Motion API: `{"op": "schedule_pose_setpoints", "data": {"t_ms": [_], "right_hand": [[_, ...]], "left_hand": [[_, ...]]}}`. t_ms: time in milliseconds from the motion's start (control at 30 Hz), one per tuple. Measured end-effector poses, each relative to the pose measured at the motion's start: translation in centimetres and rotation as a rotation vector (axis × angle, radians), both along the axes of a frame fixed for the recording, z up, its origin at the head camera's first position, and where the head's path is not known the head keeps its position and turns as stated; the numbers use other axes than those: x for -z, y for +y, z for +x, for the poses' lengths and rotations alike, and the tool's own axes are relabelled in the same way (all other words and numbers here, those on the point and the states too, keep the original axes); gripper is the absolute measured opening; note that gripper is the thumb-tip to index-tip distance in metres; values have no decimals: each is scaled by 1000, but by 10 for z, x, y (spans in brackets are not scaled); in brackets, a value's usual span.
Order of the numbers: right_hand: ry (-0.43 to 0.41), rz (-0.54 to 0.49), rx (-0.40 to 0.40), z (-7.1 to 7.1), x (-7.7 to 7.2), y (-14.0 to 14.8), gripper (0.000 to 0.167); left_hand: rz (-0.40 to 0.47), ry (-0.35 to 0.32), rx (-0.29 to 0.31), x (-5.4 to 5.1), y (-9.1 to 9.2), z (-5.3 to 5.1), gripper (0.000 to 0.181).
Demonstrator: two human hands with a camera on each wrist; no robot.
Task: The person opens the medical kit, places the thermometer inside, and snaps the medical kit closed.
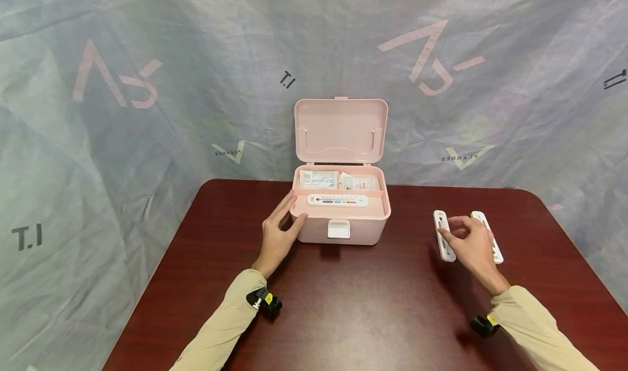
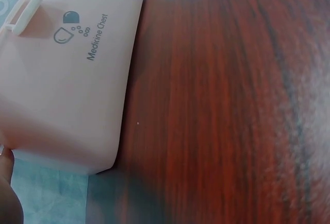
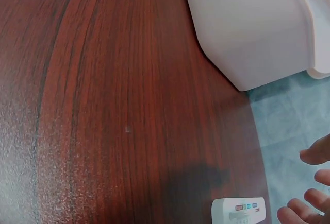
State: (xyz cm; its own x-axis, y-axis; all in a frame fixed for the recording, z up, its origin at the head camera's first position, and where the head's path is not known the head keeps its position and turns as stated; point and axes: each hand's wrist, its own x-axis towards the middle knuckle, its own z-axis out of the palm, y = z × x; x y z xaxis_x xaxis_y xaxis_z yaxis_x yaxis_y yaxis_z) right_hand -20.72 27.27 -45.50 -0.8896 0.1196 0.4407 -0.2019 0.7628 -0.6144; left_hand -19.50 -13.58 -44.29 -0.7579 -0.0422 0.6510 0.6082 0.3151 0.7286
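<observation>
Thermometer (image 1: 446, 248) nearer the box (image 1: 314, 231) lies at the right of the desk (image 1: 373, 305), at the right hand (image 1: 473, 245), whose grip stands apart in the right wrist view, with nothing between thumb and fingers. Whether the thumb touches it is hard to tell, since the hand covers part of it. Pressure on one edge alone could make the flat case skid or tip. The second thermometer (image 1: 497, 253) lies just beside it, partly hidden by the hand, so a wide finger sweep could knock it askew. The left hand (image 1: 278, 240) rests against the box's left side, its grip spread; a hard push there could turn the box or jar the raised lid (image 1: 340, 131). A third thermometer (image 1: 338, 200) lies inside, before two packets (image 1: 319, 179); anything dropped there could land crosswise on it
</observation>
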Motion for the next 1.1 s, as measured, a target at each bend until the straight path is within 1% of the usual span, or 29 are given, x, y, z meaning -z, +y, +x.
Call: {"op": "schedule_pose_setpoints", "data": {"t_ms": [167, 400, 633, 767, 900, 1100], "right_hand": [[-1, -5, 13, 0, 2, 1, 29], [-14, -6, 27, 0, 6, 2, 28], [-39, -3, 45, 1, 9, 3, 29], [-38, -16, 38, 1, 12, 4, 28], [-36, -24, 33, 2, 16, 5, 28], [-51, -2, 54, 5, 21, 8, 29]], "left_hand": [[-2, -1, -1, -1, 0, -1, 49], [4, -23, -4, -2, 1, -1, 49], [-3, -13, 1, -4, 0, -1, 49], [-7, -11, 3, -4, 0, -1, 49], [-8, -16, 1, -3, 0, -1, 49], [-6, -22, 2, 0, -1, 1, 49]]}}
